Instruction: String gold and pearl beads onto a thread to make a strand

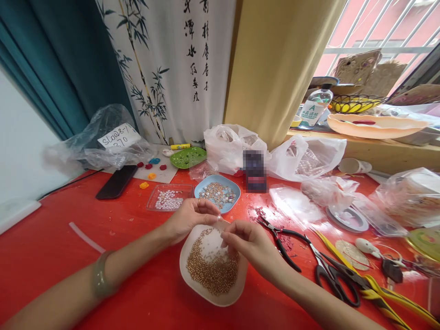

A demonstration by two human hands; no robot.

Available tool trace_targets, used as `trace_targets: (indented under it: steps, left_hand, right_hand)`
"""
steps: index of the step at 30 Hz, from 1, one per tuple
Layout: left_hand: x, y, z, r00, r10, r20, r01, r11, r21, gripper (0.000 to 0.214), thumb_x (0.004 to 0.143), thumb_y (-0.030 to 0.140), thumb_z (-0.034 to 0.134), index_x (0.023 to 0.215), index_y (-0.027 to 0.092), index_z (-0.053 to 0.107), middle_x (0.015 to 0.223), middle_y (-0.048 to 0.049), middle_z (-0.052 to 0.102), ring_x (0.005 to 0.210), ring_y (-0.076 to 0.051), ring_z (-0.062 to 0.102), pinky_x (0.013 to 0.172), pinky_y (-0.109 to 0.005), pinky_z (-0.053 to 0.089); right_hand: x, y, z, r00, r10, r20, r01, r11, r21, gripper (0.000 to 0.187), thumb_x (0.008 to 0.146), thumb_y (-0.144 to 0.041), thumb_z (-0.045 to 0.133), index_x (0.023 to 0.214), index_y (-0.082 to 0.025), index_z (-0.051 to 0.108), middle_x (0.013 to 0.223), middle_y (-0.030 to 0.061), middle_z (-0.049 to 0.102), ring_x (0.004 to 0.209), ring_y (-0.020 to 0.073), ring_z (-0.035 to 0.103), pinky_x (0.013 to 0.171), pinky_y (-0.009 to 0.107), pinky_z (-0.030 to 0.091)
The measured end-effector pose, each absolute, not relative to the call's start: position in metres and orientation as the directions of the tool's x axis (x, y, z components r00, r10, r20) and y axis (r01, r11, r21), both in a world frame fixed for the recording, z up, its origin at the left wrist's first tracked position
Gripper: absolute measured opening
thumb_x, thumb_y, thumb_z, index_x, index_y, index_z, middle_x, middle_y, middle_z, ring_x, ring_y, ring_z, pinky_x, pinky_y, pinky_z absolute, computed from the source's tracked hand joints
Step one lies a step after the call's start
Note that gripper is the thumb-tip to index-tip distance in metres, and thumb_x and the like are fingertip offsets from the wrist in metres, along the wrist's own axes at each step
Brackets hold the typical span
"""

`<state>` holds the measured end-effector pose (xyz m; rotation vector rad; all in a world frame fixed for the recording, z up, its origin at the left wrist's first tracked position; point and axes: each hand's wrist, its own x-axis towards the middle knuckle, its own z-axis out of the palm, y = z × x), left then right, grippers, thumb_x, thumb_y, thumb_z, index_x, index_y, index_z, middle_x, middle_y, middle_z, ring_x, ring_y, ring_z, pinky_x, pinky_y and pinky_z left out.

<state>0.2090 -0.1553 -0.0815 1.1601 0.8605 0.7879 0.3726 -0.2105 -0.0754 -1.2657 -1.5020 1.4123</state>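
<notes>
Red tabletop (41, 256) offers room left of the dish (220, 300); pliers (279, 240) and scissors (320, 262) crowd its right.

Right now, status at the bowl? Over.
Left hand, right hand close together at white bowl. Gold beads inside. Blue dish close beyond, black-handled pliers to right.

Bowl (210, 242): white, rounded-square, upright on the red tabletop (147, 293) before you, your right hand (252, 243) over its right side.
Beads (213, 276): tiny, round, gold, loose, massed toward you, thinner at the far side.
Piece (219, 218): pale, pinched in your left hand (188, 221), too small to identify.
</notes>
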Motion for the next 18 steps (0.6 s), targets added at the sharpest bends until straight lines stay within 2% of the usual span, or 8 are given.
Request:
trace_targets:
  steps: [3, 7, 10, 12, 14, 18]
  left_hand:
    - [0.208, -0.156, -0.078, 0.492, 0.865, -0.096, 0.035, 0.09, 0.995, 0.021, 0.058, 0.018, 0.069, 0.077, 0.014, 0.058, 0.071, -0.0021, 0.064, 0.07, -0.014, 0.059, 0.069, -0.028, 0.043]
    - [0.204, -0.154, -0.074, 0.533, 0.843, -0.079, 0.143, 0.002, 0.99, 0.031, 0.061, 0.022, 0.067, 0.089, 0.016, 0.054, 0.077, -0.0038, 0.066, 0.075, -0.017, 0.06, 0.072, -0.032, 0.044]
    - [0.199, -0.15, -0.075, 0.494, 0.869, 0.033, 0.286, -0.198, 0.938, 0.02, 0.067, 0.024, 0.062, 0.086, 0.017, 0.058, 0.082, -0.0042, 0.064, 0.077, -0.017, 0.058, 0.071, -0.031, 0.043]
    - [0.196, -0.149, -0.076, 0.512, 0.845, 0.157, 0.435, -0.413, 0.8, 0.008, 0.071, 0.023, 0.058, 0.076, 0.019, 0.062, 0.08, -0.0034, 0.063, 0.079, -0.017, 0.054, 0.072, -0.03, 0.041]
    - [0.196, -0.149, -0.079, 0.588, 0.775, 0.231, 0.541, -0.589, 0.6, 0.011, 0.075, 0.02, 0.054, 0.071, 0.02, 0.064, 0.076, -0.0028, 0.062, 0.081, -0.018, 0.05, 0.071, -0.03, 0.038]
    - [0.2, -0.155, -0.088, 0.68, 0.692, 0.243, 0.634, -0.721, 0.279, 0.017, 0.079, 0.019, 0.049, 0.073, 0.02, 0.064, 0.075, -0.0041, 0.057, 0.082, -0.019, 0.042, 0.059, -0.027, 0.034]
  right_hand:
    - [0.373, -0.209, -0.078, -0.265, 0.957, -0.115, 0.179, -0.068, -0.982, 0.018, 0.075, -0.025, 0.053, 0.06, -0.015, 0.056, 0.052, -0.0014, 0.056, 0.047, 0.0082, 0.05, 0.047, 0.02, 0.039]
    - [0.374, -0.206, -0.082, -0.235, 0.968, -0.092, 0.163, -0.054, -0.985, 0.017, 0.075, -0.027, 0.054, 0.064, -0.015, 0.058, 0.056, -0.001, 0.057, 0.051, 0.0091, 0.053, 0.051, 0.021, 0.041]
    - [0.376, -0.204, -0.083, -0.181, 0.982, -0.054, 0.139, -0.028, -0.99, 0.015, 0.075, -0.027, 0.054, 0.065, -0.016, 0.057, 0.059, -0.0011, 0.058, 0.056, 0.0101, 0.054, 0.055, 0.023, 0.043]
    - [0.377, -0.203, -0.083, -0.143, 0.99, -0.014, 0.139, 0.006, -0.99, 0.014, 0.075, -0.027, 0.053, 0.067, -0.016, 0.057, 0.06, -0.0011, 0.058, 0.058, 0.0108, 0.054, 0.056, 0.023, 0.043]
    - [0.378, -0.203, -0.083, -0.12, 0.993, 0.021, 0.145, 0.038, -0.989, 0.014, 0.074, -0.028, 0.053, 0.067, -0.017, 0.057, 0.061, -0.0007, 0.058, 0.059, 0.0116, 0.055, 0.057, 0.024, 0.043]
    - [0.379, -0.202, -0.086, -0.101, 0.994, 0.045, 0.155, 0.06, -0.986, 0.013, 0.074, -0.028, 0.053, 0.068, -0.017, 0.057, 0.063, 0.0002, 0.06, 0.06, 0.0121, 0.055, 0.056, 0.025, 0.044]
